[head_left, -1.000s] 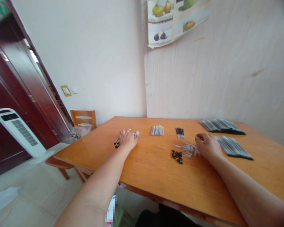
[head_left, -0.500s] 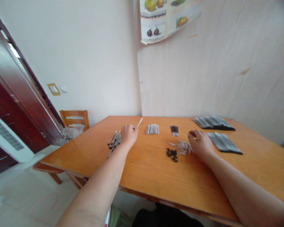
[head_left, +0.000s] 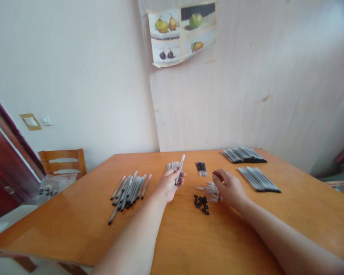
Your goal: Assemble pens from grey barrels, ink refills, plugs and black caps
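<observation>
My left hand (head_left: 169, 185) is closed around a grey pen tube (head_left: 180, 173), holding it up above the wooden table (head_left: 172, 233). Left of that hand lies a loose pile of grey pen tubes (head_left: 130, 189). My right hand (head_left: 228, 187) rests on the table with its fingers curled in a pinch over a heap of small clear pen tips (head_left: 210, 188); what they hold is hidden. A cluster of small black caps (head_left: 201, 202) lies just in front of the two hands. A short row of grey tubes (head_left: 172, 165) and a bundle of black refills (head_left: 201, 168) lie beyond them.
Two flat stacks of finished pens (head_left: 242, 154) (head_left: 258, 179) lie at the back right. A wooden chair (head_left: 62, 161) with a plastic bag (head_left: 52, 185) stands past the table's left end. A fruit poster (head_left: 181, 32) hangs on the wall.
My left hand has left the pile of tubes on the left and come toward the middle with one tube. The right hand stayed by the clear tips. The view has swung right.
</observation>
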The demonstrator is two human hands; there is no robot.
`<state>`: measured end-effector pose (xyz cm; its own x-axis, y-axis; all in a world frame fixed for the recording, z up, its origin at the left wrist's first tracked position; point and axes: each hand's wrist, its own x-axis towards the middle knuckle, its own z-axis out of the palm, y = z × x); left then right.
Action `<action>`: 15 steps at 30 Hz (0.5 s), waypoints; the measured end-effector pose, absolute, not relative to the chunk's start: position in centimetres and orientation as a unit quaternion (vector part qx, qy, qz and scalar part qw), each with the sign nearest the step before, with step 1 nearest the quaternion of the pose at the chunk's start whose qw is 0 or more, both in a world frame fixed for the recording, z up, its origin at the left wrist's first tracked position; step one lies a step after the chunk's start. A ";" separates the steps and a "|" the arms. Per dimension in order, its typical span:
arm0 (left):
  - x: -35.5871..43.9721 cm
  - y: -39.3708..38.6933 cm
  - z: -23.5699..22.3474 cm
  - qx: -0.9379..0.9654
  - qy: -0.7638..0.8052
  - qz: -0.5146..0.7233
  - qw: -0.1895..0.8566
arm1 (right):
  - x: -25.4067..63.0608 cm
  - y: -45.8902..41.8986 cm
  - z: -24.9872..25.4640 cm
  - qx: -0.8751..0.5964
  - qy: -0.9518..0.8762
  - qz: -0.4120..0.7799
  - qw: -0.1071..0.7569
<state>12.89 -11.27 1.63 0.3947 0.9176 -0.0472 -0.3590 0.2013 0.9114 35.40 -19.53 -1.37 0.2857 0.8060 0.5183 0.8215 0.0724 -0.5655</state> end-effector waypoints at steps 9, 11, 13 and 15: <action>13.6 -13.4 1.9 0.502 0.268 0.357 0.741 | 34.1 -20.2 -0.8 -0.663 -0.583 0.065 0.466; 13.7 -13.6 1.9 0.507 0.266 0.345 0.744 | 34.2 -20.2 -0.8 -0.663 -0.578 0.071 0.471; 13.7 -13.7 1.9 0.516 0.265 0.333 0.743 | 34.2 -20.2 -0.7 -0.663 -0.569 0.080 0.479; 13.7 -13.8 1.9 0.535 0.270 0.326 0.732 | 34.1 -20.2 -0.7 -0.656 -0.553 0.109 0.501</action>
